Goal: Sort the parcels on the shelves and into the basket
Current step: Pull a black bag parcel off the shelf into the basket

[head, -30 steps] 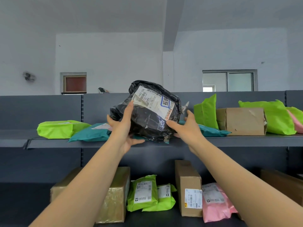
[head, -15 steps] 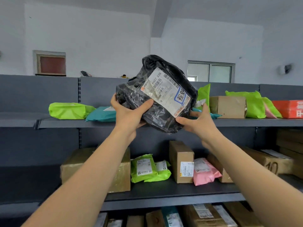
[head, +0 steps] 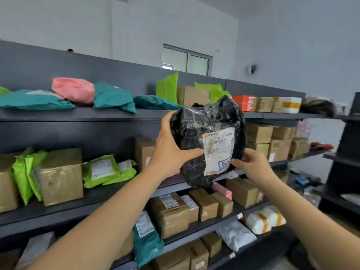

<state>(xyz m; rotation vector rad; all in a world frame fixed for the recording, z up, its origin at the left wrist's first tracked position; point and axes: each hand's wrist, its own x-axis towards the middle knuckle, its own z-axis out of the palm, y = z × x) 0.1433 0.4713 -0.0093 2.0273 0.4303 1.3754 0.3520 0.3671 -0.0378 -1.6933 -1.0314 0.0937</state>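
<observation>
A bulky black plastic parcel [head: 196, 137] with a white shipping label [head: 218, 151] is held up in the air in front of the dark grey shelves [head: 81, 115]. My left hand [head: 171, 151] grips its left side, thumb across the front. My right hand [head: 251, 164] holds its lower right edge, fingertips on the label's bottom corner. The parcel is clear of every shelf. No basket is in view.
The top shelf carries teal [head: 115, 98], pink [head: 74, 90] and green bags, cardboard boxes [head: 192, 95] and a red box [head: 244, 102]. Lower shelves hold brown boxes [head: 62, 176], green bags [head: 101, 170], white padded parcels [head: 263, 219]. A second dark rack [head: 346, 162] stands at right.
The black parcel came off the top shelf, dropped lower and turned so its label faces me upright. My view swung right along the shelves, and both hands kept hold.
</observation>
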